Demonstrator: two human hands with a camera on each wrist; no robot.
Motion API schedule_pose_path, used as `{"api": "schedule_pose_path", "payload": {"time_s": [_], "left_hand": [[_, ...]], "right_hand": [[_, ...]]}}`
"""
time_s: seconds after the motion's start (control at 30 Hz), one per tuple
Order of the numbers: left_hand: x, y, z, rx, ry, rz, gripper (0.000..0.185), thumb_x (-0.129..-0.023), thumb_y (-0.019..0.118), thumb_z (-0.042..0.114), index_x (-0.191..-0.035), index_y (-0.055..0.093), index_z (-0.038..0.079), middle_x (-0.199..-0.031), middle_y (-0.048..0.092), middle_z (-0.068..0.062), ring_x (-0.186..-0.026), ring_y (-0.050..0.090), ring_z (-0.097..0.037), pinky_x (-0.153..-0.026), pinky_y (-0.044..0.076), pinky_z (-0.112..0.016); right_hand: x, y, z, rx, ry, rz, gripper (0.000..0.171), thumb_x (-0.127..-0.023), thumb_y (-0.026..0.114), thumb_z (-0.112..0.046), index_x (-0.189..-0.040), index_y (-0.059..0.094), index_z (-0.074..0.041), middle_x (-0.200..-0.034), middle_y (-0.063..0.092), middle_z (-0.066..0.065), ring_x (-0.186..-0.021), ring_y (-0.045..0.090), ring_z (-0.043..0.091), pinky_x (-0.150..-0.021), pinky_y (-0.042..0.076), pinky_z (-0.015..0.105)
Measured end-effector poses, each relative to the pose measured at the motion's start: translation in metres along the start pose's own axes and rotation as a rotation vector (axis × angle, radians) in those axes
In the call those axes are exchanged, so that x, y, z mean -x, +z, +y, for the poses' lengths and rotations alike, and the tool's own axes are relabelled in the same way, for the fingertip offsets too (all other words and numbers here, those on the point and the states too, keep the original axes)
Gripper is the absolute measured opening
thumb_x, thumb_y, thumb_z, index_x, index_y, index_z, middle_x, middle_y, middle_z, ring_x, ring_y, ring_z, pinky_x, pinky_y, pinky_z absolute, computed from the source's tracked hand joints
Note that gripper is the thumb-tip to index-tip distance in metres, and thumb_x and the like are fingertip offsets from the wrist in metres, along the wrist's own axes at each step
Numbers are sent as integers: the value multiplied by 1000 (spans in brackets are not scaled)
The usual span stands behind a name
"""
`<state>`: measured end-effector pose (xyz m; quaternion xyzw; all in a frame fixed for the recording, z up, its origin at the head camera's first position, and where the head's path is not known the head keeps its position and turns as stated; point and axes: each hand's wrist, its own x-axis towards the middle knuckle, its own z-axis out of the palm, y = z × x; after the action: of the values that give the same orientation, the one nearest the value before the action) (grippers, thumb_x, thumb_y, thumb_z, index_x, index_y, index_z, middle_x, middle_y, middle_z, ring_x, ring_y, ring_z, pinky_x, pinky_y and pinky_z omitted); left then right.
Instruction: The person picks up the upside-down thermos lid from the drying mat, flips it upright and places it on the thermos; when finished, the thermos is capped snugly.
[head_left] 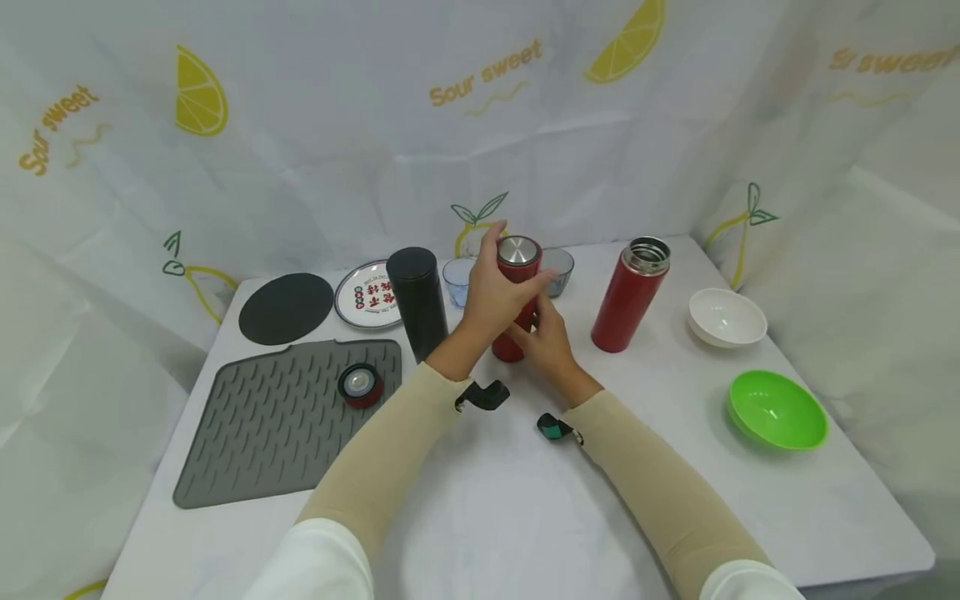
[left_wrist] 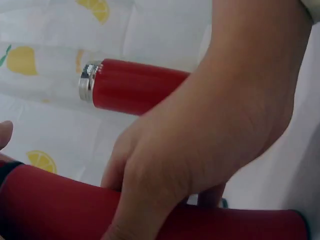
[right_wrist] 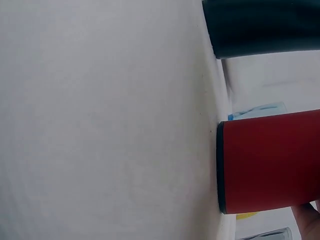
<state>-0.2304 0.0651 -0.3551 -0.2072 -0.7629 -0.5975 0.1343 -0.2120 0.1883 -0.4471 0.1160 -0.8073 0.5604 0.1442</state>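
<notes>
At 6 o'clock, 2 beige sleeves reach up from the near edge of the white table [head_left: 480, 500]. Toward the centre, both hands close on a red flask [head_left: 517, 287] standing upright. The right hand [head_left: 550, 340] curls round its lower body, fingers wrapped on the red wall; the left hand [head_left: 491, 296] grips the upper part just under the silver cap [head_left: 519, 249], fingers bent round it. At 9 o'clock a grey ribbed mat [head_left: 277, 425] carries a loose red-rimmed lid [head_left: 361, 385]. At 3 o'clock sits a green bowl [head_left: 777, 410], with a white bowl [head_left: 726, 317] beyond it. Just beside the held flask, at its 9 o'clock, stands a black flask [head_left: 420, 302]; at its 3 o'clock, apart from it, a 2nd red flask [head_left: 630, 296] stands uncapped. Farther back at 11 o'clock lie a printed plate [head_left: 371, 293] and a dark round mat [head_left: 286, 307].
</notes>
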Motion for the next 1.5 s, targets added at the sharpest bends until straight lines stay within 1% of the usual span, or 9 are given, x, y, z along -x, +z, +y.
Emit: {"api": "schedule_pose_path", "payload": {"time_s": [0.13, 0.27, 0.4, 0.7, 0.87, 1.03, 1.23, 1.4, 1.5], "left_hand": [[7, -3, -12, 68, 22, 81, 86, -79, 82, 38, -147, 35, 14, -137, 46, -2, -119, 50, -14, -96, 47, -29], [23, -4, -20, 148, 159, 191, 60, -90, 72, 18, -139, 41, 3, -134, 46, -9, -123, 49, -17, -104, 40, -30], [28, -3, -14, 137, 273, 205, 44, -100, 53, 9, -140, 38, -3, -135, 48, -18, -131, 45, -21, -110, 32, -35], [-3, 1, -9, 125, 38, 25, 91, -80, 80, 39, -151, 26, 21, -130, 54, -6, -116, 54, -16, -92, 50, -34], [6, 0, -12, 41, 60, 126, 93, -75, 85, 37, -149, 32, 18, -131, 52, -4, -119, 51, -13, -97, 47, -34], [24, -2, -11, 102, 188, 264, 68, -84, 79, 23, -139, 45, 5, -130, 53, -8, -122, 50, -15, -103, 41, -33], [27, -1, -6, 80, 147, 225, 70, -88, 75, 27, -144, 39, 5, -139, 52, -10, -131, 44, -14, -109, 34, -42], [14, 1, 1, -48, 69, 199, 88, -79, 80, 42, -148, 35, 13, -135, 54, -4, -125, 48, -12, -99, 44, -45], [9, -3, -1, -23, 63, 159, 85, -78, 82, 38, -147, 37, 12, -129, 58, -1, -120, 52, -10, -98, 45, -39]], "right_hand": [[2, 1, 3, 1, -9, -4, 70, -88, 73, -30, -146, 37, -13, -135, 51, 7, -124, 51, 23, -100, 44, 45], [2, -1, 3, -2, -12, 7, 71, -87, 74, -35, -145, 39, -12, -134, 52, 7, -122, 52, 23, -100, 44, 45], [-1, -2, 3, 1, -20, 18, 66, -88, 72, -29, -144, 39, -13, -134, 52, 8, -122, 52, 24, -101, 43, 47], [-1, 2, 2, 9, -15, -3, 69, -89, 72, -31, -145, 36, -14, -135, 50, 8, -124, 51, 25, -100, 43, 46], [0, 2, 4, 16, -17, -6, 71, -89, 72, -27, -147, 34, -12, -137, 49, 11, -126, 50, 25, -102, 42, 46], [-1, 0, 2, 55, -9, -7, 77, -88, 72, -37, -150, 31, -16, -139, 48, 9, -127, 49, 25, -101, 43, 45], [-2, 0, 3, 55, -40, 0, 74, -89, 71, -28, -150, 31, -13, -138, 48, 11, -126, 49, 27, -101, 42, 48], [-3, 0, 4, 44, -48, -4, 73, -90, 69, -24, -151, 30, -15, -139, 48, 11, -127, 48, 27, -101, 42, 48], [-3, -2, 3, 33, -27, -24, 75, -90, 71, -31, -151, 31, -17, -139, 48, 8, -127, 49, 25, -101, 43, 47]]}}
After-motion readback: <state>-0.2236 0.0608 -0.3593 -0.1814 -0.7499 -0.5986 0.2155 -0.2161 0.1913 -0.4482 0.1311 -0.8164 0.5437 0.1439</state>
